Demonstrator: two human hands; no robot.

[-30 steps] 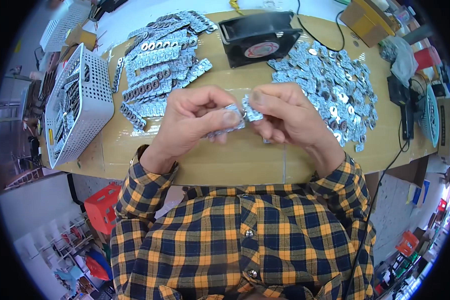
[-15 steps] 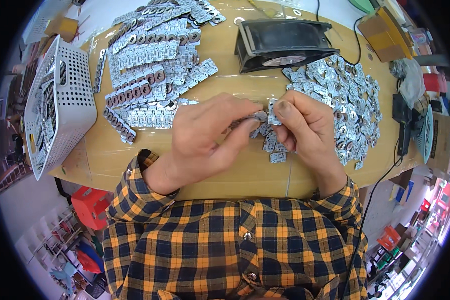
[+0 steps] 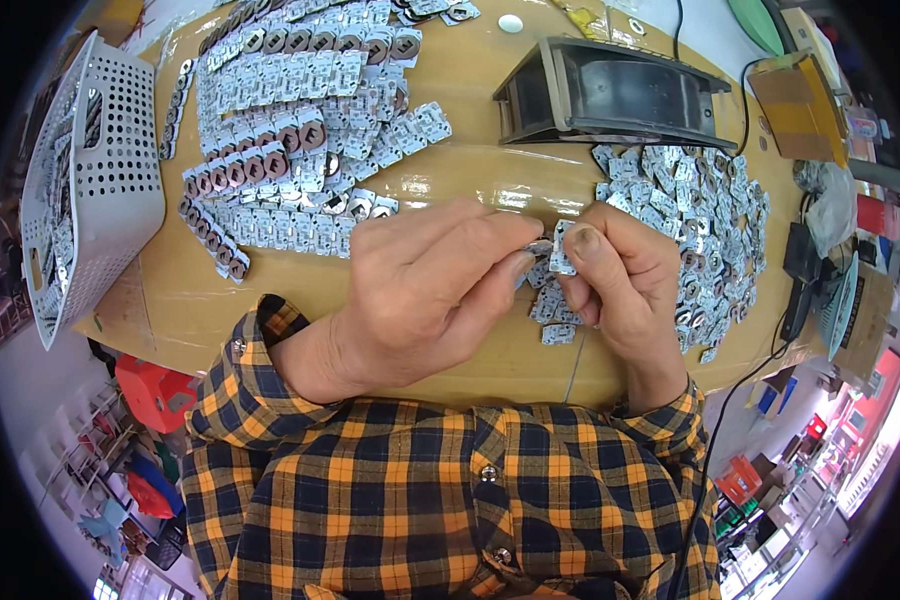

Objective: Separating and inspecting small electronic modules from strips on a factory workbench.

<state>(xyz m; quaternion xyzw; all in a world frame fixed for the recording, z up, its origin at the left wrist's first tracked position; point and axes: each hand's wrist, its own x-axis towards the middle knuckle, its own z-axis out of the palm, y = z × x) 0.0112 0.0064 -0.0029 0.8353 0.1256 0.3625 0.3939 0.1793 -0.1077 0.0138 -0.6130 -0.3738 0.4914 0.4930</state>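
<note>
Over the middle of the table, my left hand (image 3: 435,285) pinches a small circuit board (image 3: 539,246) between thumb and fingers; most of that piece is hidden by the fingers. Right beside it, my right hand (image 3: 625,270) is closed, its thumb and bent forefinger gripping another small white circuit board (image 3: 562,248) held upright. The two hands' fingertips are nearly together. Below and between them lie a few loose boards (image 3: 558,333). A heap of single boards (image 3: 710,215) spreads beside my right hand. Joined strips of boards (image 3: 290,228) are stacked in rows beyond my left hand.
A white perforated basket (image 3: 120,190) holding more strips stands at the left. At the back, a black box-framed fan (image 3: 620,95) rests on the brown-covered table (image 3: 470,180). Farther right are a cardboard box (image 3: 795,105), a black adapter (image 3: 802,235) and a dark cable (image 3: 755,375).
The whole view has shifted slightly. My left fingers have closed farther over their board, so less of it shows. My right hand keeps its pinch on the white board.
</note>
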